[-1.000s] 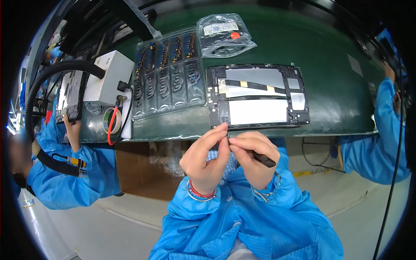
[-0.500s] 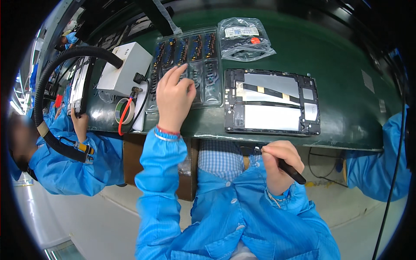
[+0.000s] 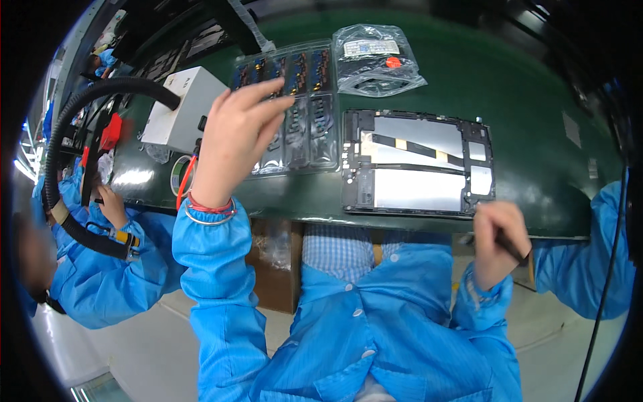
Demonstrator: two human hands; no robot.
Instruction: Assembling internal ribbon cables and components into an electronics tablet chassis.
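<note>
Clear plastic blister tray (image 3: 295, 107) with rows of small dark and copper-coloured parts, lying on dark green surface (image 3: 522, 94), far left of rectangular black tablet frame (image 3: 415, 164) with silvery plates and a dark ribbon strip across. Left hand (image 3: 234, 137) raised over tray's left side, fingers loosely curled and partly apart, fingertips (image 3: 278, 100) at the pockets; cannot tell whether anything pinched. Right hand (image 3: 495, 241) at near edge, just right of frame's near corner, closed round thin black pen-like tool (image 3: 512, 248). Crumpled clear bag (image 3: 378, 60) beyond frame. White box (image 3: 181, 110) left of tray.
</note>
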